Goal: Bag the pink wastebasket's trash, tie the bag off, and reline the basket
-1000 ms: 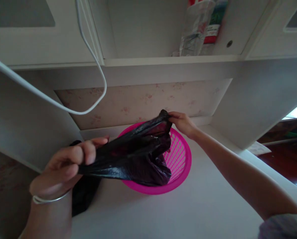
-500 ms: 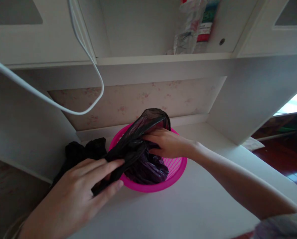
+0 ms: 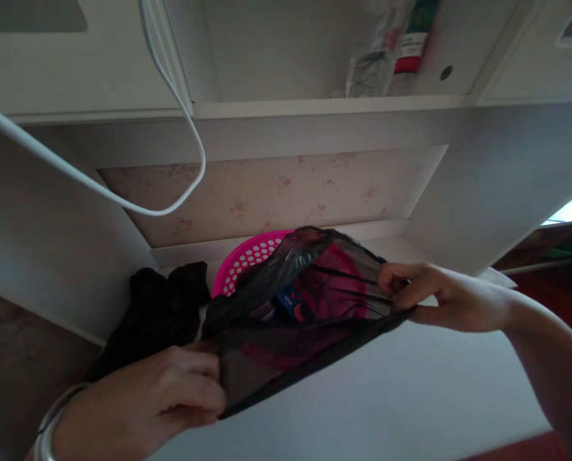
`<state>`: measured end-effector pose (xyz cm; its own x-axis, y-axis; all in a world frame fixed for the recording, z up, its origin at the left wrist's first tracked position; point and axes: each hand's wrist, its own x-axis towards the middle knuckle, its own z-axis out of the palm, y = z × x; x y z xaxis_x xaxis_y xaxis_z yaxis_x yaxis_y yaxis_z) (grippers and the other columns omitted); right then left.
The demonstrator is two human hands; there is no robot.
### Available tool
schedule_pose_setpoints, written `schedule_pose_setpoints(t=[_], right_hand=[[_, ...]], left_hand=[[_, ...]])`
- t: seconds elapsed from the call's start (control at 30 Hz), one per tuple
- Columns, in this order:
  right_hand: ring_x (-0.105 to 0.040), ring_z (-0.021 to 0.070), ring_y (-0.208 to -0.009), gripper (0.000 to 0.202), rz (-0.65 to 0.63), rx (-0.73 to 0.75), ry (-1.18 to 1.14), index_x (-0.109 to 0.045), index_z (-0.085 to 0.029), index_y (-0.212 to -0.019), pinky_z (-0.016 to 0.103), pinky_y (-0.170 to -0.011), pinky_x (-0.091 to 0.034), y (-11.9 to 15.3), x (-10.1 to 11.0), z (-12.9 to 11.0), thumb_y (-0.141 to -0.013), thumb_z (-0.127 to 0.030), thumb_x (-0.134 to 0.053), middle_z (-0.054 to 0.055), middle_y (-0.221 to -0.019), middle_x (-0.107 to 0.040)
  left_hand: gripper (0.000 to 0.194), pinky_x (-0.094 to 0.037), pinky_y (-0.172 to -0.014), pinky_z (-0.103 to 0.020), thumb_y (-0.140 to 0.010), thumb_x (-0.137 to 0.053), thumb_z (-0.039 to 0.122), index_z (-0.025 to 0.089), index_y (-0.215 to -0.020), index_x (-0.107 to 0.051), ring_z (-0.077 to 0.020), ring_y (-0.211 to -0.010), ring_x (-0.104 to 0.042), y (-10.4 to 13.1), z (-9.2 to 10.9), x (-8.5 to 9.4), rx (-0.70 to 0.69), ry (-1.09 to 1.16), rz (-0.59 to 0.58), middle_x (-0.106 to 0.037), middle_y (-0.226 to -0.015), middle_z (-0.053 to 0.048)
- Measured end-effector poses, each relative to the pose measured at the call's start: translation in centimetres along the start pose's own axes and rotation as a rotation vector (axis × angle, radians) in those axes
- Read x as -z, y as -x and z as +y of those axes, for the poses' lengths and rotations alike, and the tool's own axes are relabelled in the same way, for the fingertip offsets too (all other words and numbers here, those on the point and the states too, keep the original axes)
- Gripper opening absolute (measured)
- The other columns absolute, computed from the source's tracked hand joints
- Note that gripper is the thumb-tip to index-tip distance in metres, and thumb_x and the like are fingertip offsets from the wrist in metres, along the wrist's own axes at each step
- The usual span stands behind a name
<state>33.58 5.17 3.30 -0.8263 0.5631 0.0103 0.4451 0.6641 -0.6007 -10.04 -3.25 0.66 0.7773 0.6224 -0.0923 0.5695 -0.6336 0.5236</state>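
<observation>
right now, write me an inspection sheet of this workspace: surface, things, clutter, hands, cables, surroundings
Surface: white tabletop, partly covered.
Things: black bag held open over pink basket; blue item in the bag's opening.
Clutter: crumpled black bundle left of the basket.
Hands: left hand grips the bag's near-left edge, right hand its right edge.
Cables: white cable loops at upper left.
Surroundings: open shelf above with red-and-green container; floral panel behind.

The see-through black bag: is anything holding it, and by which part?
Yes, the see-through black bag is held by the rim of its open mouth: the left grip grasps the left side, the right grip the right side.
</observation>
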Motion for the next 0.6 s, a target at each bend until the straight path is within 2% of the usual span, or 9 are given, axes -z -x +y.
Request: schedule_pose_setpoints(t=[0.1,0.2,0.27,0.33,0.37,0.47,0.53,0.6], right_hand=[[-0.063,0.0159,-0.087,0.022,-0.107,-0.101,0.053,-0.078,-0.021,-0.081,0.027,-0.077,-0.047,0.9,-1.8,0.6,-0.089,-0.013,-0.059,0.007,-0.095,-0.063],[-0.064,0.0173,-0.087,0.026,-0.116,-0.102,0.144,-0.077,-0.023,-0.078,0.031,-0.084,-0.045,0.3,-4.1,2.1,-0.089,-0.011,-0.057,0.004,-0.085,-0.068],[-0.066,0.0213,-0.095,0.024,-0.049,-0.146,0.234,-0.077,-0.026,-0.091,0.036,-0.093,-0.043,-0.5,-5.5,3.6,-0.088,-0.013,-0.057,0.005,-0.094,-0.073],[-0.066,0.0249,-0.099,0.025,0.063,-0.238,0.283,-0.074,-0.026,-0.103,0.038,-0.094,-0.044,-1.3,-6.4,5.2,-0.087,-0.017,-0.057,0.007,-0.105,-0.074],[-0.067,0.0254,-0.096,0.025,0.123,-0.288,0.274,-0.074,-0.024,-0.102,0.038,-0.091,-0.046,-1.6,-6.6,6.0,-0.087,-0.018,-0.056,0.008,-0.104,-0.074],[-0.066,0.0226,-0.078,0.022,0.335,-0.406,0.07,-0.071,-0.023,-0.087,0.034,-0.075,-0.049,-2.4,-6.7,7.3,-0.088,-0.024,-0.049,0.005,-0.083,-0.073],[-0.065,0.0208,-0.074,0.021,0.557,-0.46,-0.169,-0.069,-0.023,-0.086,0.032,-0.072,-0.049,-2.8,-6.5,7.4,-0.09,-0.03,-0.049,0.003,-0.078,-0.07],[-0.064,0.0194,-0.077,0.018,0.769,-0.455,-0.445,-0.067,-0.024,-0.094,0.032,-0.073,-0.051,-3.2,-6.5,7.1,-0.087,-0.037,-0.058,0.001,-0.086,-0.07]], left_hand=[[0.021,-0.044,-0.071,-0.022,-0.096,-0.056,0.022,0.023,-0.08,-0.07,-0.0144,-0.082,-0.067,-1.9,-0.4,-1.1,0.098,0.028,-0.162,-0.07,-0.087,0.0],[0.023,-0.044,-0.074,-0.025,-0.097,-0.055,0.025,0.023,-0.081,-0.072,-0.0171,-0.084,-0.068,-3.3,-1.5,-2.2,0.148,0.06,-0.177,-0.072,-0.084,0.0],[0.022,-0.046,-0.086,-0.029,-0.098,-0.053,0.028,0.026,-0.094,-0.075,-0.0212,-0.099,-0.068,-3.7,-2.3,-2.9,0.196,0.068,-0.124,-0.075,-0.098,-0.001],[0.024,-0.044,-0.098,-0.034,-0.097,-0.053,0.031,0.028,-0.108,-0.074,-0.0254,-0.113,-0.064,-3.6,-3.1,-3.3,0.242,0.072,-0.04,-0.074,-0.115,-0.003],[0.025,-0.044,-0.099,-0.035,-0.097,-0.053,0.032,0.028,-0.109,-0.074,-0.026,-0.113,-0.064,-3.3,-3.5,-3.3,0.255,0.088,-0.013,-0.074,-0.116,-0.004],[0.025,-0.049,-0.088,-0.03,-0.097,-0.052,0.035,0.027,-0.099,-0.075,-0.0217,-0.094,-0.068,-1.8,-4.6,-2.7,0.268,0.193,0.038,-0.076,-0.098,-0.003],[0.025,-0.051,-0.077,-0.025,-0.097,-0.052,0.038,0.026,-0.091,-0.073,-0.0176,-0.083,-0.067,-0.7,-5.4,-2.3,0.287,0.318,0.2,-0.072,-0.086,-0.001],[0.018,-0.051,-0.072,-0.022,-0.093,-0.059,0.041,0.025,-0.089,-0.068,-0.0159,-0.079,-0.065,-0.1,-6.2,-2.2,0.309,0.48,0.462,-0.068,-0.083,0.001]])
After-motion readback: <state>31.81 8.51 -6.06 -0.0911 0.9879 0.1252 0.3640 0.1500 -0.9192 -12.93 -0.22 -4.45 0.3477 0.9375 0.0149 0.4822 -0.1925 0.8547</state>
